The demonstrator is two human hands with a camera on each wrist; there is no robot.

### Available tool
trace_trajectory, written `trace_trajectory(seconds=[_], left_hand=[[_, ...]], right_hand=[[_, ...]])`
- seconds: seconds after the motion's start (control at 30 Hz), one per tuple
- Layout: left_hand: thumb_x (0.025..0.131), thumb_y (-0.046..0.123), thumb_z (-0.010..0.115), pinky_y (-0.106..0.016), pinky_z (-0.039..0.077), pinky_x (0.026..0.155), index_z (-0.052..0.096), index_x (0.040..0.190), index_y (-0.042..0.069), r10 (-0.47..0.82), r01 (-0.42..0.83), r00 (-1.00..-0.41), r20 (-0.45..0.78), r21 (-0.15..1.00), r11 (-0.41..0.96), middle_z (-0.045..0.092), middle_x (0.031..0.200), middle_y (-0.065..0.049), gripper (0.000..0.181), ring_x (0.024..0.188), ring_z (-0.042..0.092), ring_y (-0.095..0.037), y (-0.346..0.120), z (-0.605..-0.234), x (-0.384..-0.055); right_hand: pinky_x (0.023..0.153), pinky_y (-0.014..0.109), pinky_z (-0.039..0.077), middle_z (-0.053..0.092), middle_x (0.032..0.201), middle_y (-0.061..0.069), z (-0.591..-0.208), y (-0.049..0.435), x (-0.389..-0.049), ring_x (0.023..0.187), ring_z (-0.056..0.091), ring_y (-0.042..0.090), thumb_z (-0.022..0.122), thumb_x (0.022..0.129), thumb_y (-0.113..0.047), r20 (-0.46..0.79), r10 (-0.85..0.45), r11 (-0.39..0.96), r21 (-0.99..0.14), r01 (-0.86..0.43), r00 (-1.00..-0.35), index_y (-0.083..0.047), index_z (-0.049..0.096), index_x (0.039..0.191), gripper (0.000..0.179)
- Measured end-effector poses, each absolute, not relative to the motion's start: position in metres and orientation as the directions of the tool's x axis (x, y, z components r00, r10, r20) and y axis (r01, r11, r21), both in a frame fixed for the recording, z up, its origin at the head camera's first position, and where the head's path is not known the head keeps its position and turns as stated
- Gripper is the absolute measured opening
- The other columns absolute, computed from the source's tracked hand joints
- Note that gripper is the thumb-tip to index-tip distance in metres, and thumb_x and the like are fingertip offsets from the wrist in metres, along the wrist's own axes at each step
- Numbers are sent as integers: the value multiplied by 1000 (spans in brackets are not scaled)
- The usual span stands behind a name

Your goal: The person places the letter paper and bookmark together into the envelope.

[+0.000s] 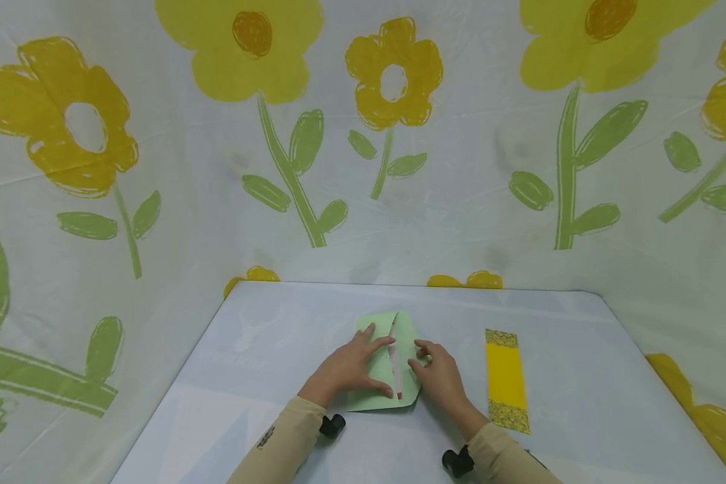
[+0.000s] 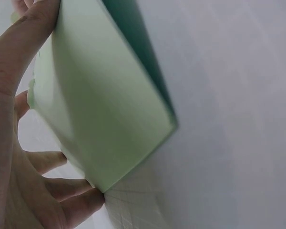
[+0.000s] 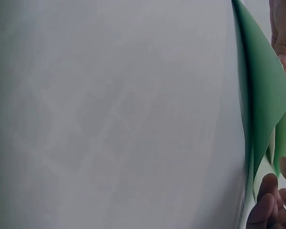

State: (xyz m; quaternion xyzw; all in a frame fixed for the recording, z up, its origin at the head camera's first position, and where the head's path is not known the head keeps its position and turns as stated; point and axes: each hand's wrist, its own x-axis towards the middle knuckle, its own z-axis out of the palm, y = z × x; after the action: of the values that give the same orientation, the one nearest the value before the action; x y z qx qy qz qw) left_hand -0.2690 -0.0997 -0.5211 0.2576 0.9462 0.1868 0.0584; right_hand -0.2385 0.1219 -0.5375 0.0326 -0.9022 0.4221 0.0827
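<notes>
A light green folded paper point(image 1: 407, 329) lies on the table, its edges partly raised. Along its middle runs a slim white pen-like strip point(image 1: 395, 370) with a red end. My left hand point(image 1: 358, 363) spreads over the paper's left part, thumb and forefinger pressing close beside the strip. In the left wrist view, the other fingers point(image 2: 78, 202) reach the paper's edge. At the right edge, my right hand point(image 1: 440, 378) has bent fingers and thumb pinching the paper. Its fingertips point(image 3: 264, 210) show at the lower end of a lifted darker green side point(image 3: 264, 90) in the right wrist view.
A yellow strip point(image 1: 505, 376) with glittery gold ends lies to the right of the paper. The pale table point(image 1: 266, 349) meets a white flower-printed cloth point(image 1: 448, 222) at its back and sides. Small black devices point(image 1: 333, 426) sit at both wrists.
</notes>
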Motion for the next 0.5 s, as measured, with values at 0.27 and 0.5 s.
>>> trace_trajectory(seconds=[0.27,0.5], left_hand=[[60,81,78,-58,46,103,39,154,45,496,449,-868,-22,391,804,19,169,-11,108,149,29,-42,-99,-520,-269],[60,82,78,-58,45,104,39,154,45,496,452,-868,-14,389,803,19,169,-11,108,149,29,-40,-99,-523,-270]], right_hand=[[67,26,50,67,100,5,-537,128,-238,78,57,14,76,90,-12,169,24,648,-753,-113,-985,0,65,129,42],[66,26,50,67,100,5,-537,132,-238,77,59,14,76,90,-12,152,42,646,-758,-89,-987,0,64,130,43]])
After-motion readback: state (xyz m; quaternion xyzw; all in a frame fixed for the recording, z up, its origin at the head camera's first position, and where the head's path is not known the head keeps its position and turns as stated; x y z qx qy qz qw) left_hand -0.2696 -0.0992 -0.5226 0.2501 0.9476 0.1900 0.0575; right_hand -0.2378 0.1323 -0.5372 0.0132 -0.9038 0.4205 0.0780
